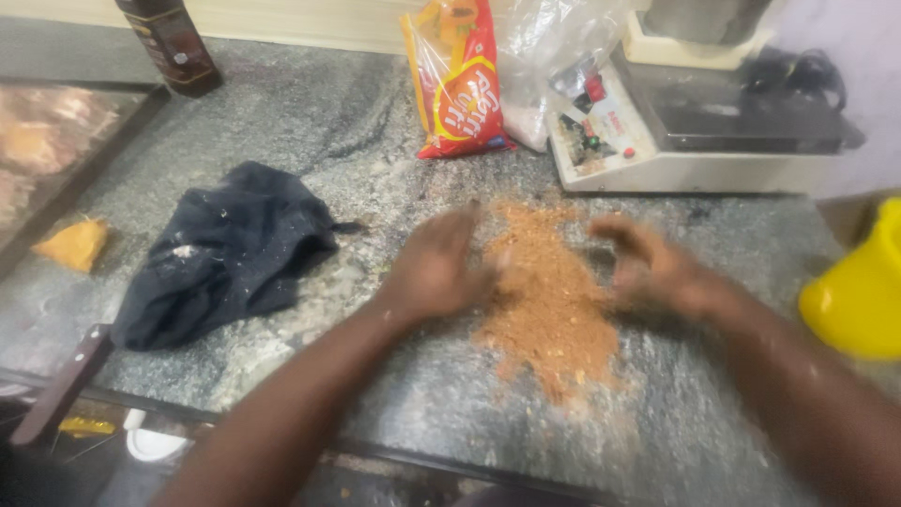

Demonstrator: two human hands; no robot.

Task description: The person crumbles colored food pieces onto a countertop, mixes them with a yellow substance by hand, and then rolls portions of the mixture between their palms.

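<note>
A heap of orange-brown crumbly powder [549, 300] lies spread on the grey granite counter [310, 122]. My left hand [439, 265] rests at the heap's left edge, fingers apart and touching the powder. On the heap's right side, my right hand [649, 266] hovers, fingers curved and spread, blurred by motion. Neither hand holds anything that I can make out.
A dark cloth [225, 253] lies crumpled to the left, with an orange scrap [75, 244] beyond it. A red-orange packet [462, 80], a clear plastic bag [549, 47] and a white machine [685, 122] stand at the back. A yellow container [859, 291] sits far right, a dark bottle [174, 42] back left.
</note>
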